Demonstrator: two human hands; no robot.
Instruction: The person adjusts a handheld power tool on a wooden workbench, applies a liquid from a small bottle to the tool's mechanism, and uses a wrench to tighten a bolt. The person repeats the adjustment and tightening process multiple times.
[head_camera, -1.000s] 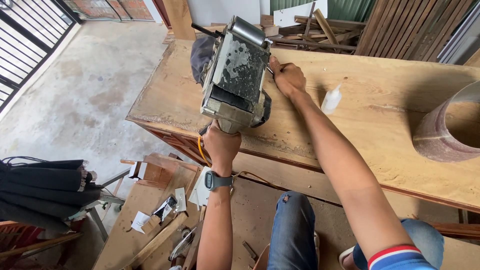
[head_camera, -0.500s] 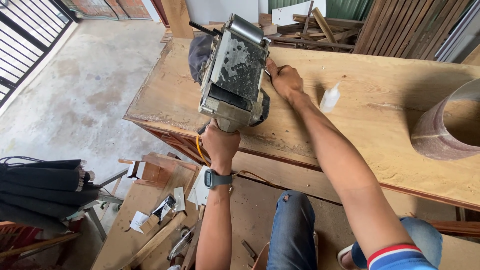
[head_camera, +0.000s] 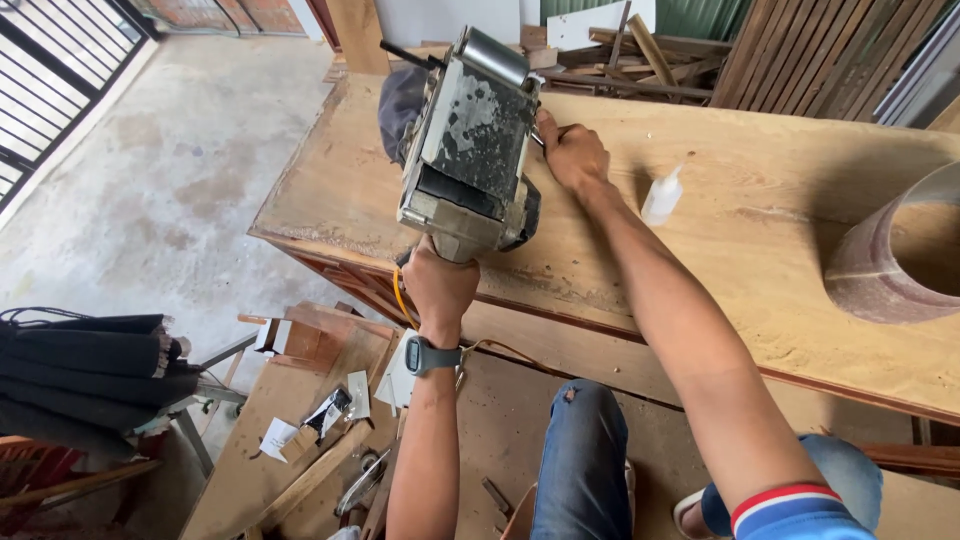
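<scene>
Left grip (head_camera: 440, 285) clenched under belt sander (head_camera: 470, 140); right grip (head_camera: 570, 152) at side

A bare concrete floor (head_camera: 190, 190), stained and daylit, fills the upper left of the frame, bounded at the far left edge by a black metal gate (head_camera: 45, 85). Along the top right, dark wooden planks (head_camera: 800, 55) lean against a green corrugated wall (head_camera: 700, 15). Folded black fabric (head_camera: 85, 360) lies at the lower left.

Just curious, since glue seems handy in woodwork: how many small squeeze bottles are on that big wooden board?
1: a small clear squeeze bottle lies on the wooden board, just right of the right hand. The power tool may hide others.
</scene>
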